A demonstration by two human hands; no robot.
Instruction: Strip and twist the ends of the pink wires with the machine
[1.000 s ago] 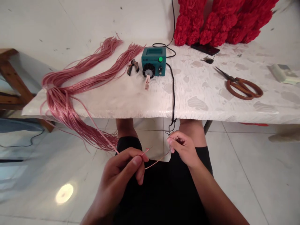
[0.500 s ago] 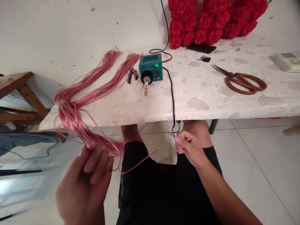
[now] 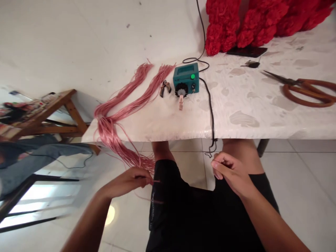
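My left hand is closed in a pinch on a thin pink cord, whose short end sticks out past the fingertips over my left thigh. A blurred length of cord hangs below it. The large bundle of pink cords lies across the table's left corner and droops over the edge just above that hand. My right hand is also closed, thumb against forefinger, above my right thigh. What sits in its fingertips, if anything, is too small to make out. Close to it, a black cable hangs off the table edge, ending in a thin bent wire.
A teal box with a green button, dial and pink clip stands mid-table, small pliers to its left. Scissors, keys, a phone and red flowers are on the right. Another person's leg shows far left.
My left hand has moved away from the camera and right, bringing the cord's end close to its fingertips. The view has swung left; my right hand keeps its pinch by the cable.
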